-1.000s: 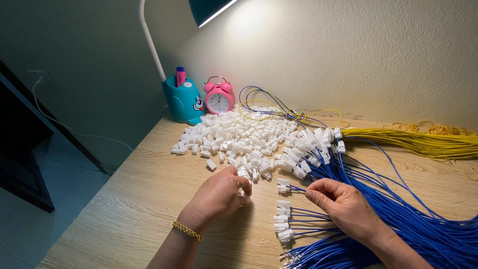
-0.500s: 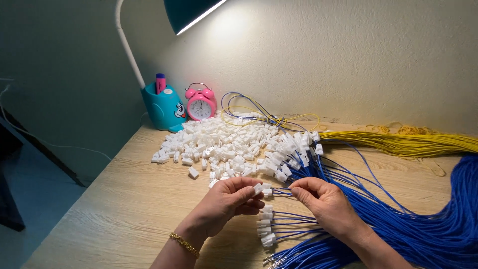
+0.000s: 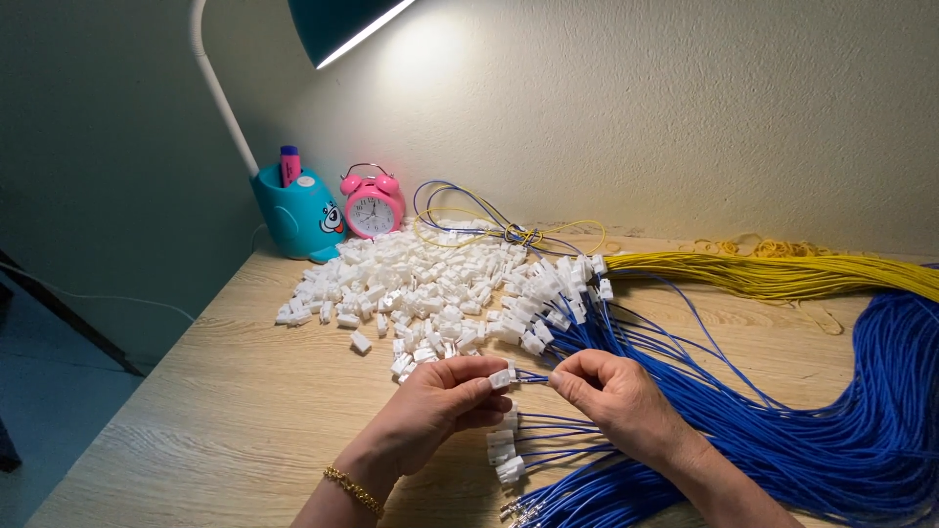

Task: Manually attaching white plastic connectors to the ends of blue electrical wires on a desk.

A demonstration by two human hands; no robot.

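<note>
My left hand (image 3: pixel 440 403) pinches a small white plastic connector (image 3: pixel 501 377) between thumb and fingers, just above the wooden desk (image 3: pixel 215 420). My right hand (image 3: pixel 611 391) pinches a thin blue wire (image 3: pixel 533 377) whose end meets that connector. Below the hands lie several blue wires fitted with white connectors (image 3: pixel 504 455). A big heap of loose white connectors (image 3: pixel 411 284) sits beyond my hands. A thick bundle of blue wires (image 3: pixel 831 430) fans out to the right.
A bundle of yellow wires (image 3: pixel 782 276) lies at the back right. A pink alarm clock (image 3: pixel 372 205) and a teal lamp base holding a pen (image 3: pixel 298 210) stand by the wall. The desk's left edge drops to a dark floor.
My left hand rose from the desk with a connector and met my right hand, which brought a blue wire end to it. The view shifted left.
</note>
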